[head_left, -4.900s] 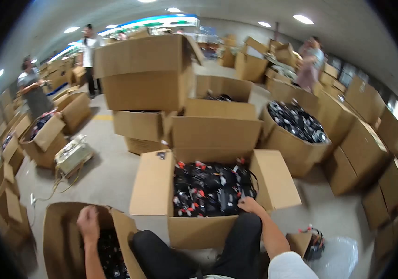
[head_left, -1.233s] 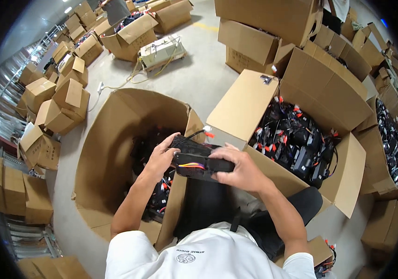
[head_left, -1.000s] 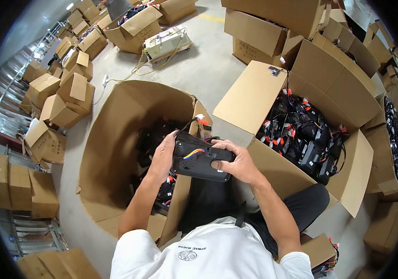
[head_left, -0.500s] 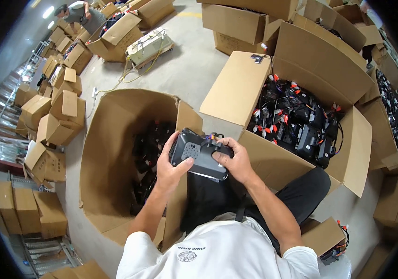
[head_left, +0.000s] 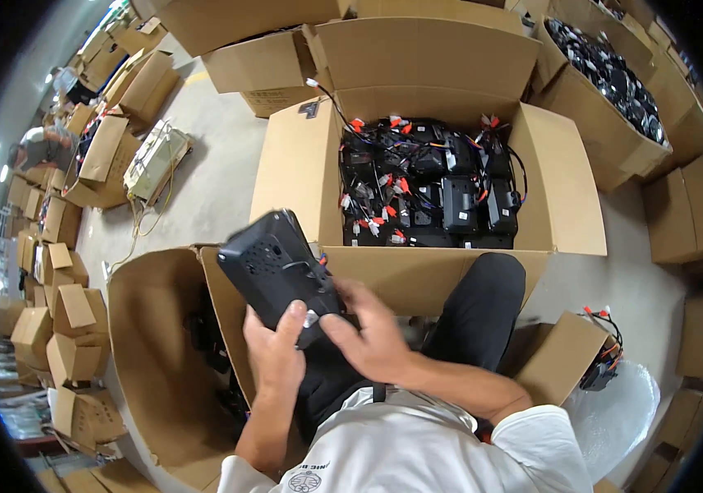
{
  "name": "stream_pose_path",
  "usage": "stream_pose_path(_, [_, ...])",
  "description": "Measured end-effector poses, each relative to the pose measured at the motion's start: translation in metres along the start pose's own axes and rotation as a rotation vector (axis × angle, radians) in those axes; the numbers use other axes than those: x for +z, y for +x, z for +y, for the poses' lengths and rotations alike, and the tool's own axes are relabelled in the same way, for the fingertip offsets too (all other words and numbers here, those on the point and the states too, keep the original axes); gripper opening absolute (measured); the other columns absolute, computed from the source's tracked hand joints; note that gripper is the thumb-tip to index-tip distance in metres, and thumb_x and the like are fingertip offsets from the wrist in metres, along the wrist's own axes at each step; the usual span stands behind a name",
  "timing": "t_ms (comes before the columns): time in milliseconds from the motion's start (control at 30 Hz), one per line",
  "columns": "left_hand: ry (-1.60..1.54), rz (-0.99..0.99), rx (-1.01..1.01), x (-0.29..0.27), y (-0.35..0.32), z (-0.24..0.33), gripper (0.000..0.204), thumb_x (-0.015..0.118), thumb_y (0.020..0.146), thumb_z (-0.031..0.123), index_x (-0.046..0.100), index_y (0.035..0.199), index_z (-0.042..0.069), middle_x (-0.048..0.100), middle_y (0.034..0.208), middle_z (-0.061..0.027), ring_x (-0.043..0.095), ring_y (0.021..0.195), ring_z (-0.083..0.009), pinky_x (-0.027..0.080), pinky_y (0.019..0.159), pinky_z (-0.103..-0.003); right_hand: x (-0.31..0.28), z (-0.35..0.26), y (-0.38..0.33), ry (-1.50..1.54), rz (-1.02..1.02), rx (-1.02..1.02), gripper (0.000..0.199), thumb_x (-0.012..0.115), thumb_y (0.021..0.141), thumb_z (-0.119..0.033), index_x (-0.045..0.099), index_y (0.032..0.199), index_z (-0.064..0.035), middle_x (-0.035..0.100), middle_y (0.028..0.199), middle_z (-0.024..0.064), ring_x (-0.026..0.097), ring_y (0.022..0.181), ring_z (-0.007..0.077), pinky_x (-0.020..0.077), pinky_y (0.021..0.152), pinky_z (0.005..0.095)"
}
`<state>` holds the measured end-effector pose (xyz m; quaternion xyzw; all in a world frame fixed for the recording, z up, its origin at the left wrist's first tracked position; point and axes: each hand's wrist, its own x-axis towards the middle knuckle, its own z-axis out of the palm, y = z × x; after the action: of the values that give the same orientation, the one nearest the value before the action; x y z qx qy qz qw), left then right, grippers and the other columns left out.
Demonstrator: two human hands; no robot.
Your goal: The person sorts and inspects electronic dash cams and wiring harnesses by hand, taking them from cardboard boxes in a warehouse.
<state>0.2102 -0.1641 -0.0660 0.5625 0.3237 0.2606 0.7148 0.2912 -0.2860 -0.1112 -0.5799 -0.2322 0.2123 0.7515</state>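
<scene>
A black plastic electronic unit [head_left: 265,267], with rounded corners and a patch of small holes, is tilted up in front of me. My left hand [head_left: 276,349] grips its lower edge, thumb lying on the back face. My right hand [head_left: 372,333] is closed at the unit's lower right side, slightly blurred, its fingertips partly hidden behind the unit. Beyond my hands, a large open carton [head_left: 433,264] holds several similar black units [head_left: 460,205] with cables and red and white connectors. To the left, another open carton [head_left: 150,345] has dark units deep inside.
At the right, a small carton [head_left: 561,357] stands near a wired black part [head_left: 599,374] and clear plastic wrap [head_left: 618,415]. A pale metal box [head_left: 156,162] with a yellow cable sits on the floor. Stacked cartons [head_left: 76,357] line the left; people work far off.
My view has turned right. The unit has swung from lying nearly level to a steep tilt, its grille end raised. My left hand has shifted to its lower edge.
</scene>
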Motion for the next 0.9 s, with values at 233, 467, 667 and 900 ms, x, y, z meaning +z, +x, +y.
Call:
stream_pose_path(233, [-0.199, -0.505, -0.207, 0.066, 0.061, 0.047, 0.058, 0.065, 0.087, 0.030, 0.050, 0.131, -0.006, 0.065, 0.117, -0.0172, 0.067, 0.102, -0.0268, 0.056, 0.087, -0.040, -0.087, -0.045, 0.083, 0.326, -0.395, -0.057, 0.115, 0.089, 0.073, -0.029, 0.012, 0.151, 0.0063, 0.039, 0.141, 0.0202, 0.046, 0.125, 0.0253, 0.0415, 0.103, 0.0381])
stream_pose_path(467, [-0.358, -0.485, 0.014, 0.114, 0.149, 0.026, 0.048, 0.062, 0.095, 0.027, 0.050, 0.132, -0.001, 0.064, 0.119, -0.0160, 0.065, 0.107, -0.0283, 0.055, 0.089, -0.044, -0.183, -0.094, 0.120, -0.130, -0.696, 0.585, 0.063, 0.069, 0.087, -0.014, 0.044, 0.142, 0.0037, 0.069, 0.079, 0.0033, 0.058, 0.059, 0.0083, 0.0474, 0.053, 0.0256])
stream_pose_path(667, [0.153, -0.579, -0.508, 0.151, 0.236, -0.128, 0.043, 0.077, 0.085, 0.016, 0.057, 0.119, -0.002, 0.068, 0.102, -0.0095, 0.066, 0.093, -0.0188, 0.054, 0.086, -0.034, -0.321, -0.049, 0.219, -1.365, -0.247, -0.034, 0.036, 0.071, 0.080, -0.013, 0.064, 0.114, -0.0052, 0.069, 0.099, 0.0163, 0.065, 0.093, 0.0353, 0.0511, 0.082, 0.0441])
stream_pose_path(900, [0.159, -0.491, -0.757, 0.210, 0.238, -0.254, 0.035, 0.075, 0.089, 0.017, 0.060, 0.115, -0.001, 0.069, 0.104, -0.0100, 0.065, 0.092, -0.0207, 0.053, 0.083, -0.037, -0.299, 0.065, 0.217, -1.480, -0.326, -0.466, 0.037, 0.079, 0.065, -0.022, 0.061, 0.093, -0.0053, 0.061, 0.092, 0.0113, 0.059, 0.091, 0.0321, 0.0476, 0.081, 0.0447])
